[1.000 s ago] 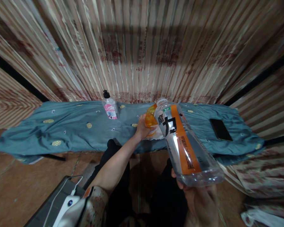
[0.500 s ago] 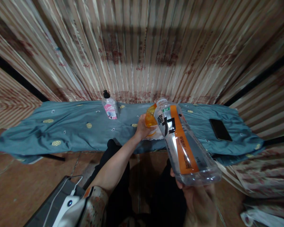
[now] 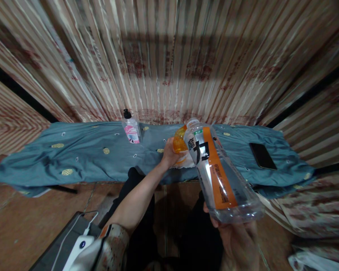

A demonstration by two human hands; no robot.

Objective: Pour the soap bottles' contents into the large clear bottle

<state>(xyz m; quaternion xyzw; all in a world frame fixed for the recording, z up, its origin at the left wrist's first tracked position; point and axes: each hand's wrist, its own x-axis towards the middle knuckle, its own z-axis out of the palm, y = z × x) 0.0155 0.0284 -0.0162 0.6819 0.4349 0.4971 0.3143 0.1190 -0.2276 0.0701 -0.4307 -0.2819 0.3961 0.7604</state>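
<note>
Head view: the right hand [image 3: 237, 239] is grasping a clear bottle [image 3: 222, 175], which is partly hiding the orange container [image 3: 180, 140] the left hand [image 3: 168, 152] is gripping ahead.

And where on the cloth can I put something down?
The cloth is bare left of the pink-labelled bottle, and between the large clear bottle and phone. Crowded: the middle, around the left hand and amber container.

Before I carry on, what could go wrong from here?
The right hand holds the large bottle near its base, so the neck may swing. That neck looks close to the orange container in the left hand and could knock it. Any liquid inside, which I can't confirm, might wet the cloth.
</note>
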